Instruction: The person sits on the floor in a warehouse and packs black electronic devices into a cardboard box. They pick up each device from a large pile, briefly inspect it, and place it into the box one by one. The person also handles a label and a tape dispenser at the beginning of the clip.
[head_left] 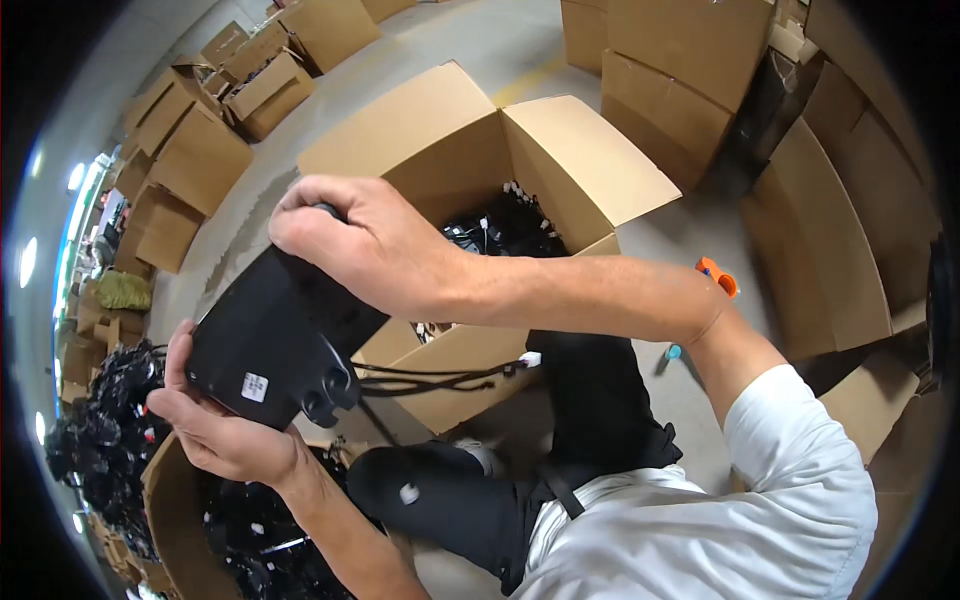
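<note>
A flat black plastic housing (250, 330) with a small white label and thin black cables (440, 380) is tilted up in front of me. My left hand (225, 435) grips its lower left edge, fingers behind and thumb along the bottom. My right hand (345, 235) is closed in a fist against the housing's upper edge. A dark rounded end pokes out between its thumb and fingers; what it belongs to is hidden. The cables run right to a white connector (530, 359) above my thigh.
An open cardboard box (400, 130) with black cabled parts stands ahead. Another box (170, 500) of similar parts is at lower left, beside a heap of black parts (110, 430). An orange object (718, 278) and a teal one (673, 352) lie on the floor at right.
</note>
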